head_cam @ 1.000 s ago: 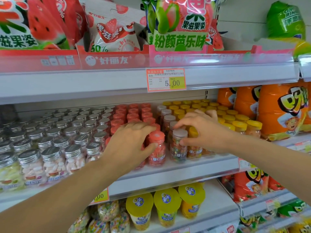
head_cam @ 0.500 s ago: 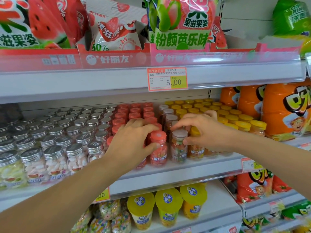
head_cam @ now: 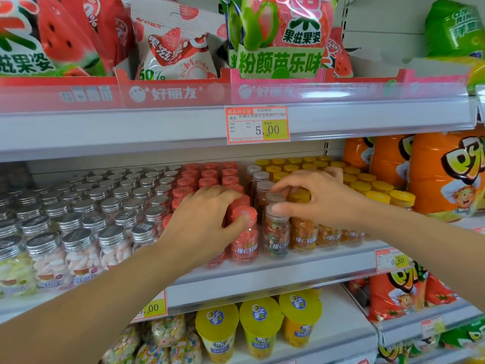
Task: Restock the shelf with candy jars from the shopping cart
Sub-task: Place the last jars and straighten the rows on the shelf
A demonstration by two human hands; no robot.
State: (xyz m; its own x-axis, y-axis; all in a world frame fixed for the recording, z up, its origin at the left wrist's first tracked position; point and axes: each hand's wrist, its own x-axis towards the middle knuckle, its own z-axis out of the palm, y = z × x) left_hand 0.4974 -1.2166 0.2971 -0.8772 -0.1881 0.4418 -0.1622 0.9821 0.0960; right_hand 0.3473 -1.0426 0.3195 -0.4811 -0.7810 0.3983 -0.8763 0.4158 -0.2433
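**Candy jars packed upright in rows on the middle shelf**

The white metal shelf carries small clear plastic candy jars. All stand upright in tight front-to-back rows grouped by lid colour. The silver-lidded jars, holding white and pink sweets, fill the left. Next come the red-lidded jars of pink sweets, then a single row of grey-lidded jars with mixed coloured sweets. The yellow-lidded jars of orange sweets stand at the right. The left hand curls over the front red-lidded jars, thumb on the foremost lid. The right hand pinches the foremost grey lid.
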